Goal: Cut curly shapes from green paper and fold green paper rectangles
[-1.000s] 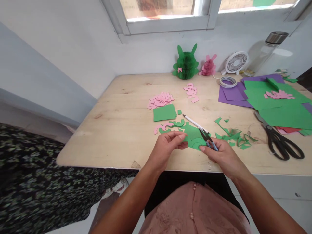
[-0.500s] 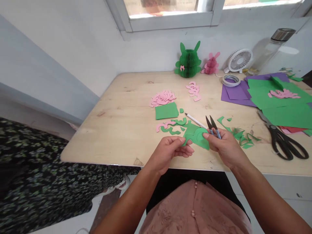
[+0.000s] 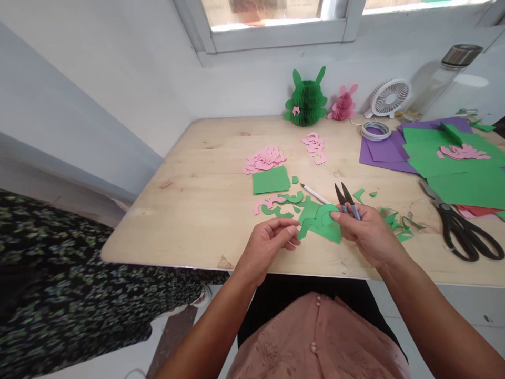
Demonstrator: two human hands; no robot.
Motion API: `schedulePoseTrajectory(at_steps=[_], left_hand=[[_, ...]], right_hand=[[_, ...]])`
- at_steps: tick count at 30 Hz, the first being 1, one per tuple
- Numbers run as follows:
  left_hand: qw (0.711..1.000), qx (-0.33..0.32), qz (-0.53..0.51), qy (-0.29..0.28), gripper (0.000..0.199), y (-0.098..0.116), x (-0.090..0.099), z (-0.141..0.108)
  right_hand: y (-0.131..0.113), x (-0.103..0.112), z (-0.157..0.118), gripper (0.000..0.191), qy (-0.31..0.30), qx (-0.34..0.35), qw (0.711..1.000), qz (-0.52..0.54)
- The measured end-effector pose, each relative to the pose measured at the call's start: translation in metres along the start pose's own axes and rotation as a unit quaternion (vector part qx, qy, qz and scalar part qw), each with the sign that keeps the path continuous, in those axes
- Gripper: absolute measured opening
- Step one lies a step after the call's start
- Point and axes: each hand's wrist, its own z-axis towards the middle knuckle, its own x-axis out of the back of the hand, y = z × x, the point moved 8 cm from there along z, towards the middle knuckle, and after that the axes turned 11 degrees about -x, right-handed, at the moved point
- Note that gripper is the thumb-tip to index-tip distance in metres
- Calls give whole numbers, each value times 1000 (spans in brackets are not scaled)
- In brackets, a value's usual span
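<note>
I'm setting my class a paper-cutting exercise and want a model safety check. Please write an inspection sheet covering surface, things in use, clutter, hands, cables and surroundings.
Surface: wooden table, marked near its front edge.
Things in use: green paper; snips, blades apart.
Clutter: green scraps, pink cutouts, pen, tape, large scissors.
Hands: right hand holds snips and green paper; left hand at the paper's left end, grip unclear.
Cables: white cord by the fan.
Surroundings: wall and window behind; glass bottle at back right.
</note>
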Motion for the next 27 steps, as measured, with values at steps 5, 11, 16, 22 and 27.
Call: schedulePoseTrajectory(at_steps=[5,11,16,22,27], left_hand=[[999,-41,18,3,27,14,-3,10],[997,-45,23,-64,23,15,-24,17],[998,-8,-30,-62,26,6,-20,18],[997,5,-39,-70,30,2,-16,19],[998,13,-23,-65,28,-3,-13,16]], right_hand=[[-7,-7,-2,42,-28,16,998,-58],[-14,-12,-1,42,-39,28,995,-83],[-14,-11,4,39,-37,30,996,-72],[-12,-8,9,39,-32,24,997,-66],[-8,-3,14,35,-22,13,999,-41]])
